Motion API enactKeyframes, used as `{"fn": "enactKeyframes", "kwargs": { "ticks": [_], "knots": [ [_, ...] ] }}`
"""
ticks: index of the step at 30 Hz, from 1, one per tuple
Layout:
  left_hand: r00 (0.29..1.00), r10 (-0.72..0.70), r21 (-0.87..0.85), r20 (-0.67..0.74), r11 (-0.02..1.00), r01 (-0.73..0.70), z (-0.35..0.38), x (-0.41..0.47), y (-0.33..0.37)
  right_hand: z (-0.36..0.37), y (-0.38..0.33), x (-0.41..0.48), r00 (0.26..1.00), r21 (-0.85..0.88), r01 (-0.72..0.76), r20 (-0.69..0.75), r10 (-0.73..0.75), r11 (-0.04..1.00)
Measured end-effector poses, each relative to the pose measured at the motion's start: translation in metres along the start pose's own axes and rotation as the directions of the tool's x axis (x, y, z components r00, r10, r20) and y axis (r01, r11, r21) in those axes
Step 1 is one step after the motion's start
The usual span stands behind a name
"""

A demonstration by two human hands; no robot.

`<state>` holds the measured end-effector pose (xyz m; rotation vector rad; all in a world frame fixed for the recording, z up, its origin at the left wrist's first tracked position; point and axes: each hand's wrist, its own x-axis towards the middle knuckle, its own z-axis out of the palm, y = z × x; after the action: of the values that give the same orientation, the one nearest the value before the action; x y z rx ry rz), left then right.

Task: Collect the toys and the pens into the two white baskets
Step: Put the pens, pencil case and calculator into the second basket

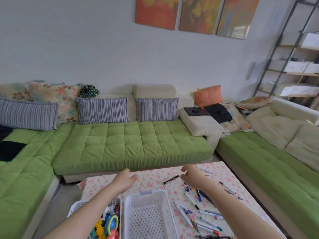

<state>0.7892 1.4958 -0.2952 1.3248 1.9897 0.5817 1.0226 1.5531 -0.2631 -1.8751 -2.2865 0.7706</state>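
Two white baskets stand side by side at the near edge of the floral table (151,178). The left basket (73,210) holds colourful plastic toys (108,225). The right basket (148,216) has nothing in it. Several pens (198,216) lie scattered to the right of the baskets, and a black pen (170,179) lies farther back. My left hand (124,181) hovers over the table beyond the left basket, fingers relaxed, holding nothing. My right hand (191,176) hangs above the pens with loosely curled fingers, also holding nothing.
A green sofa (131,145) wraps around the table on the left, back and right, with striped cushions (102,110) along its back. A metal shelf (293,66) with boxes stands at the far right.
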Motion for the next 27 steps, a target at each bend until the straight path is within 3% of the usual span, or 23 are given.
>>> {"fn": "enactKeyframes", "kwargs": {
  "ticks": [7, 13, 19, 27],
  "knots": [
    [0.997, -0.055, 0.048, 0.06, 0.997, 0.052, 0.016, 0.034, -0.008, 0.01, 0.027, 0.031, 0.997, 0.007, -0.072, -0.009, 0.072, 0.997],
    [0.981, -0.152, 0.109, 0.121, 0.984, 0.139, 0.055, 0.051, -0.024, 0.046, 0.068, 0.059, 0.987, -0.002, -0.109, 0.121, 0.108, 0.994],
    [0.949, -0.274, 0.053, 0.155, 0.962, 0.269, 0.104, 0.062, -0.05, 0.074, 0.102, 0.087, 0.954, -0.006, -0.107, 0.281, 0.104, 0.994],
    [0.895, -0.419, 0.01, 0.154, 0.906, 0.423, 0.168, 0.069, -0.101, 0.132, 0.138, 0.115, 0.919, -0.046, -0.113, 0.374, 0.122, 0.992]
  ]
}}
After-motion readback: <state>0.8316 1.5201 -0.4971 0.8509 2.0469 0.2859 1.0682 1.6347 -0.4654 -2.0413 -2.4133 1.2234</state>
